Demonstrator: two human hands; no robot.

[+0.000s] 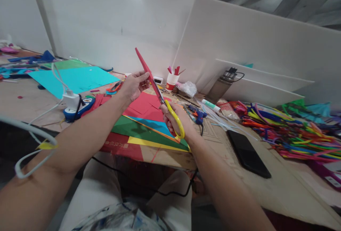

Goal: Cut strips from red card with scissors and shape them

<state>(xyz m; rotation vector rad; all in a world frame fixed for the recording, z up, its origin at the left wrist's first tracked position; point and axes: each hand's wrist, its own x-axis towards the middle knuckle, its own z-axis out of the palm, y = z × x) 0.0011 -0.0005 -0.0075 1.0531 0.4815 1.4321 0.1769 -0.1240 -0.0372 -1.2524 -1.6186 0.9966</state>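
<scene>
My left hand (137, 85) pinches a narrow strip of red paper (144, 63), raised above the table and slanting up to the left. In my right hand (173, 117) is a pair of scissors with yellow handles (176, 119). Their blades (160, 96) point up and away, meeting the lower end of the strip; whether they are cutting into it I cannot tell. Beneath both hands lie red paper (144, 106) with cut pieces on it, then blue, green (125, 127) and yellow sheets.
To the left lie a turquoise sheet (77, 78) and a power strip with a white charger (71, 101). At the back stands a paper cup (172, 81) of pens. On the right are a bottle (221, 85), a glue gun (198, 114), a black phone (247, 152) and colourful pipe cleaners (295, 131).
</scene>
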